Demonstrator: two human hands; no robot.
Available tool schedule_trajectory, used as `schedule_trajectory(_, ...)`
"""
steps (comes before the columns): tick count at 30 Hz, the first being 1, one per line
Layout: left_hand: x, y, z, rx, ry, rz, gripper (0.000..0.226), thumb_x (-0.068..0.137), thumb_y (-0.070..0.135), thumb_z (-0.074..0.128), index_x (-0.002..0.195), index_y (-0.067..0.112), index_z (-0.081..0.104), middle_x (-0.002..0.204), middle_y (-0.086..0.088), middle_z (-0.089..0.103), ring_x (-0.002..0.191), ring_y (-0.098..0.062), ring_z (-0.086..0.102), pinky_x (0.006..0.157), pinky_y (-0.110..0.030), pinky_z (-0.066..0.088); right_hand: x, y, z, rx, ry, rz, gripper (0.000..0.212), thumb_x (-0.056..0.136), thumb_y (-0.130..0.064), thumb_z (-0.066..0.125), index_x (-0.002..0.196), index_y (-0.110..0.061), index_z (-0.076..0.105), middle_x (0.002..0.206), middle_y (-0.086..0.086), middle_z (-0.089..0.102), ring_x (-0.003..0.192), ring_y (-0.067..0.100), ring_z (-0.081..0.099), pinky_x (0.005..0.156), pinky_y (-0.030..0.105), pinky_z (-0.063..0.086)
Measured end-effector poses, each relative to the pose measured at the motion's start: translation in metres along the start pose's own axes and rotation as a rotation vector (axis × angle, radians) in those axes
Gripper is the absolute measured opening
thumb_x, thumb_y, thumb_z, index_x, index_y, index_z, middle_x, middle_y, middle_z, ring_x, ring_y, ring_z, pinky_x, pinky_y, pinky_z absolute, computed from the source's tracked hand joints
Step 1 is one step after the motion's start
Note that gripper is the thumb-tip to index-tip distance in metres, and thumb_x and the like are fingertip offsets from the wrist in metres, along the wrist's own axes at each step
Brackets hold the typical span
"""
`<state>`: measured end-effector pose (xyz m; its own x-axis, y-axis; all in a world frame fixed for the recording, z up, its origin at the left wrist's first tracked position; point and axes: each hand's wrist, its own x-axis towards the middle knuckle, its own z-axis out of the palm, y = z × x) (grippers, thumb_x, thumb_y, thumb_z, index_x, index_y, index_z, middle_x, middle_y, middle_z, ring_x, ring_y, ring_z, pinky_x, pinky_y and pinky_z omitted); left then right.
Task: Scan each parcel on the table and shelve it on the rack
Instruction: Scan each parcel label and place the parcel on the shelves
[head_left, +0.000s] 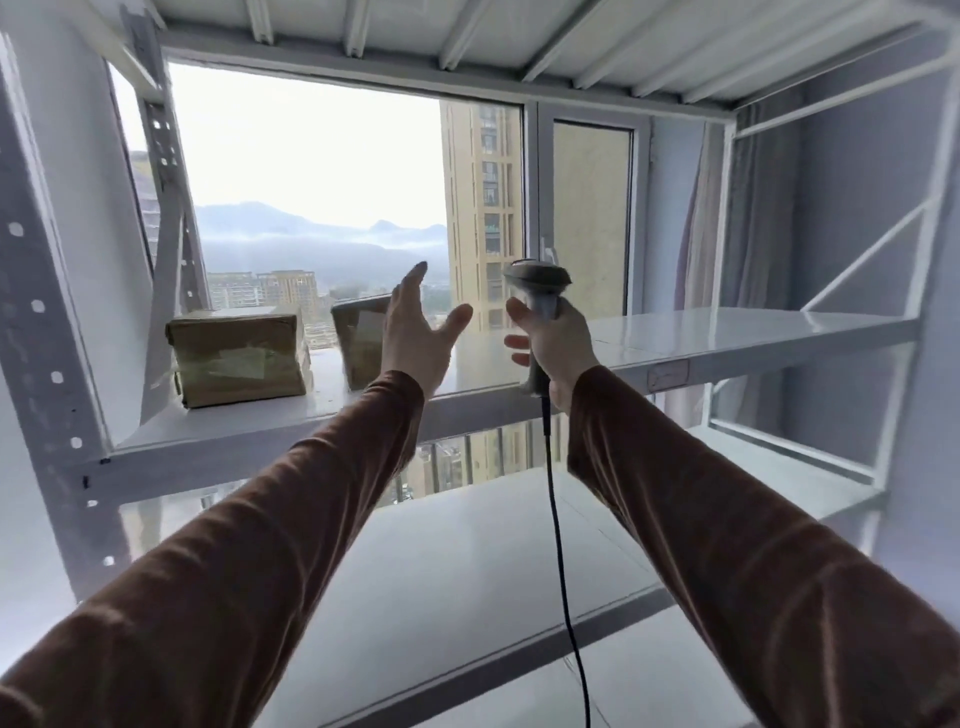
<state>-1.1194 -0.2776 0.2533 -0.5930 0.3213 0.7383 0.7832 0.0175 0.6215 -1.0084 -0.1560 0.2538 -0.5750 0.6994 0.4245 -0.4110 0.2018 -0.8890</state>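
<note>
the left hand (415, 332), fingers spread wide and holding nothing, sits just right of the second parcel (358, 340) standing on the rack shelf (753, 332), another parcel (241, 356) farther left, while the right hand (558, 345) grips the scanner (537, 291).

2 parcels (240, 357) left, shelf (753, 332) right bare

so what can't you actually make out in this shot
- Head view: the left hand covers the right part of the second parcel.
- Parcel labels: blurred, unreadable.
- The scanner cable runs off the bottom edge.
- The table is out of frame.
</note>
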Motion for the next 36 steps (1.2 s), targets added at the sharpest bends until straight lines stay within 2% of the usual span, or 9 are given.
schedule_trajectory(7,-0.054,0.063,0.125,-0.402,-0.303,-0.085,0.055,0.099,0.03,0.07,0.147,0.01,0.051,0.149,-0.007,0.056,0.134,-0.022,0.056,0.111,-0.039,0.048,-0.044,-0.007,-0.135,-0.311,0.315,-0.205,0.037,0.093,-0.031,0.075,0.123,-0.014,0.062,0.104,0.007,0.073,0.077,0.021,0.07,0.053,0.018,0.052)
schedule_trajectory(10,-0.086,0.097,0.188,-0.573,-0.435,-0.154,0.05,0.099,0.021,0.069,0.145,0.007,0.052,0.143,-0.007,0.06,0.127,-0.022,0.061,0.104,-0.028,0.051,-0.069,-0.011,-0.204,-0.467,0.464,-0.224,0.036,0.091,-0.032,0.076,0.12,-0.014,0.063,0.104,0.008,0.073,0.087,0.03,0.071,0.067,0.038,0.061)
schedule_trajectory(12,-0.11,0.124,0.228,-0.64,-0.512,-0.176,0.046,0.1,0.015,0.068,0.142,0.003,0.054,0.133,-0.008,0.064,0.116,-0.019,0.063,0.084,-0.008,0.051,-0.089,-0.018,-0.251,-0.528,0.555,-0.211,0.034,0.091,-0.033,0.076,0.119,-0.016,0.063,0.105,0.005,0.073,0.095,0.03,0.071,0.083,0.053,0.06)
schedule_trajectory(17,-0.179,0.2,0.32,-0.718,-0.696,-0.171,0.042,0.1,0.024,0.068,0.138,0.008,0.06,0.127,-0.004,0.069,0.096,-0.004,0.065,0.067,0.0,0.046,-0.145,-0.046,-0.367,-0.703,0.783,-0.161,0.035,0.089,-0.04,0.072,0.116,-0.019,0.062,0.104,0.007,0.073,0.094,0.038,0.07,0.084,0.058,0.057)
schedule_trajectory(21,-0.237,0.264,0.385,-0.793,-0.85,-0.17,0.045,0.1,0.025,0.068,0.141,0.01,0.058,0.136,-0.006,0.066,0.115,-0.013,0.066,0.096,-0.015,0.049,-0.192,-0.069,-0.459,-0.747,0.941,-0.139,0.028,0.091,-0.039,0.071,0.109,-0.02,0.062,0.087,-0.005,0.07,0.066,0.018,0.067,0.075,0.051,0.06)
schedule_trajectory(25,-0.298,0.335,0.451,-0.845,-0.976,-0.149,0.047,0.101,0.027,0.067,0.144,0.011,0.055,0.143,-0.006,0.062,0.115,-0.01,0.061,0.088,-0.013,0.044,-0.244,-0.091,-0.555,-0.783,1.049,-0.121,0.028,0.094,-0.037,0.071,0.112,-0.018,0.062,0.087,-0.006,0.069,0.062,0.013,0.065,0.073,0.043,0.059)
schedule_trajectory(30,-0.377,0.431,0.536,-0.874,-1.105,-0.121,0.051,0.102,0.028,0.065,0.147,0.011,0.051,0.147,-0.007,0.058,0.116,-0.011,0.059,0.087,-0.014,0.046,-0.308,-0.122,-0.682,-0.8,1.156,-0.069,0.033,0.096,-0.036,0.07,0.118,-0.014,0.061,0.101,0.006,0.071,0.084,0.028,0.069,0.084,0.051,0.058)
schedule_trajectory(33,-0.423,0.48,0.583,-0.888,-1.167,-0.126,0.05,0.102,0.028,0.064,0.147,0.012,0.051,0.147,-0.007,0.058,0.116,-0.011,0.059,0.074,-0.006,0.044,-0.34,-0.135,-0.751,-0.794,1.198,-0.045,0.031,0.095,-0.033,0.07,0.116,-0.012,0.06,0.088,-0.001,0.067,0.068,0.02,0.064,0.078,0.048,0.058)
schedule_trajectory(36,-0.464,0.52,0.621,-0.878,-1.232,-0.133,0.05,0.103,0.029,0.063,0.147,0.012,0.051,0.145,-0.008,0.059,0.116,-0.012,0.058,0.093,-0.02,0.045,-0.367,-0.141,-0.811,-0.799,1.229,-0.001,0.03,0.095,-0.034,0.071,0.115,-0.013,0.06,0.087,-0.004,0.066,0.062,0.015,0.062,0.072,0.042,0.055)
